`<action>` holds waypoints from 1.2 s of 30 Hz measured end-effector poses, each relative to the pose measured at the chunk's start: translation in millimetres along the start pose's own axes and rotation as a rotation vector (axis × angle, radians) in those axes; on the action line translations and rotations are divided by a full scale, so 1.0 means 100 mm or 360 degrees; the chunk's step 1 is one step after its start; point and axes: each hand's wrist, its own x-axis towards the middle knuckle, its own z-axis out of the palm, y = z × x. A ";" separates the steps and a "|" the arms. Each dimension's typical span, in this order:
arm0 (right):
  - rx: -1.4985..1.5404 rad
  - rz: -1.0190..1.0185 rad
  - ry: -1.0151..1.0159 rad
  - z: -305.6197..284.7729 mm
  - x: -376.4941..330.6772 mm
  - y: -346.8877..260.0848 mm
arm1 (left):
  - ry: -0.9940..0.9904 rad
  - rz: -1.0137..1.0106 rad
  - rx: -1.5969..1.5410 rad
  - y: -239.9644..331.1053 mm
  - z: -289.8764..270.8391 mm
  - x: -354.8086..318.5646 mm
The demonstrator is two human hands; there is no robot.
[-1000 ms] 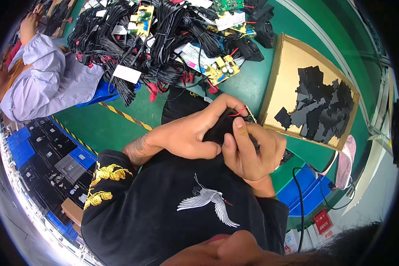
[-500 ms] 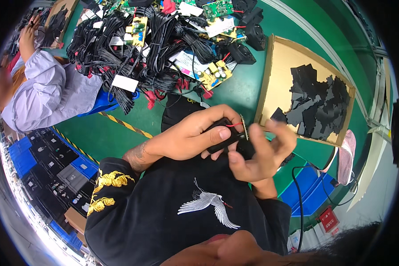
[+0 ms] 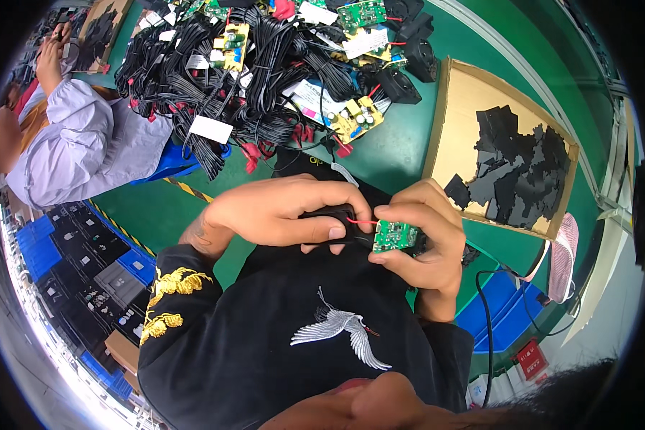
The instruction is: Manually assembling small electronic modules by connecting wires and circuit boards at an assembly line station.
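My left hand (image 3: 294,215) is closed round a black plastic housing (image 3: 330,212), thumb on its near side and fingers over the top. Between thumb and fingers of my right hand (image 3: 433,236) is a small green circuit board (image 3: 394,235), its component side facing up. A red wire (image 3: 362,221) runs from the housing to the board, which stands apart from the housing. The fingers partly cover the housing, so its inside is hidden.
Ahead lies a heap of black bundled cables (image 3: 265,64) with yellow circuit boards (image 3: 356,120) and black housings (image 3: 400,86). A cardboard tray (image 3: 444,136) at right holds black sheet pieces (image 3: 523,168). A person in a lilac sleeve (image 3: 79,136) works at far left.
My right hand has taken hold of the circuit board, drawn it away from the housing to the right and turned its component side up. My left hand has shifted slightly left with the housing.
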 end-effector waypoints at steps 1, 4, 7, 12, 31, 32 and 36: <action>-0.0014 0.0073 0.0048 0.02 -0.03 -0.04 | 0.0038 -0.0083 0.0271 0.09 -0.02 -0.01; -0.0111 0.0127 0.0128 0.09 -0.12 -0.06 | 0.0245 0.0053 0.0950 0.06 0.01 -0.01; -0.0139 0.0172 0.0175 0.18 -0.16 -0.15 | 0.0665 0.0312 0.1640 -0.01 0.13 0.00; 0.0798 0.0400 0.0610 0.45 -0.22 -0.17 | 0.1192 0.1105 0.2102 -0.23 0.15 0.02; -0.0185 -0.0147 0.0444 0.54 -0.07 -0.08 | 0.1375 0.1390 0.1721 -0.55 0.11 0.21; -0.0149 -0.0122 0.0488 0.54 -0.09 -0.09 | 0.1367 0.1410 0.1683 -0.55 0.13 0.21; -0.0204 -0.0126 0.0513 0.50 -0.05 -0.06 | 0.1337 0.1302 0.1834 -0.48 0.10 0.18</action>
